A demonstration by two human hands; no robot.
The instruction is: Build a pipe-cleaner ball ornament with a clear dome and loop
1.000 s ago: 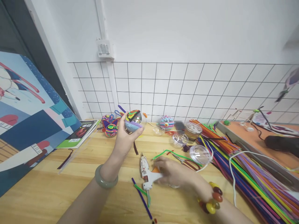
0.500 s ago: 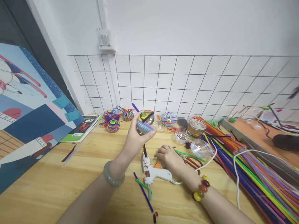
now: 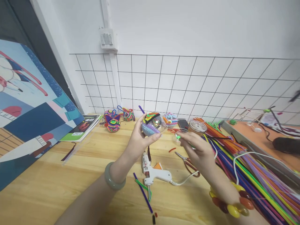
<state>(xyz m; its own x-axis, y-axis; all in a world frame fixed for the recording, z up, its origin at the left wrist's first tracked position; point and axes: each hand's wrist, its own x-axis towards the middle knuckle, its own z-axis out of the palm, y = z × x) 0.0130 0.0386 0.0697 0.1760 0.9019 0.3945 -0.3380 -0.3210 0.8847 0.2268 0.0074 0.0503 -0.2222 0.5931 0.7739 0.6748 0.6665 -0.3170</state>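
- A pale wooden worktop [image 3: 93, 181] meets a white wall [image 3: 187, 28] with a dark wire grid [image 3: 132, 72] at 12 o'clock, taking the clear ball as the dial's centre.
- The clear ball [image 3: 151, 126] is held up above the worktop, near the middle of the view. Orange, green, yellow and red bands curve over its upper part, edged by a black strip [image 3: 152, 118]; blue and purple bands cover its lower side towards 7 o'clock. Towards 3 o'clock it is bare and see-through.
- A dark purple stem [image 3: 141, 109] points out from it at about 11 o'clock.
- The left hand [image 3: 138, 139] grips the clear ball from 8 o'clock, thumb along the underside, the other fingers curled round the far side and partly hidden.
- The right hand [image 3: 200, 150], at 4 o'clock, is apart from the clear ball. Its fingers are pinched together on a small green-and-white piece [image 3: 177, 137], too small to make out.
- The white glue gun [image 3: 151, 174] lies on the worktop at 6 o'clock, a brown tassel [image 3: 149, 153] beside its nozzle.
- Scissors [image 3: 186, 160] lie at 4 o'clock; beyond, in the same direction, spreads a bundle of coloured stems [image 3: 248, 181].
- Patterned ornaments [image 3: 113, 125] sit at 9 o'clock.
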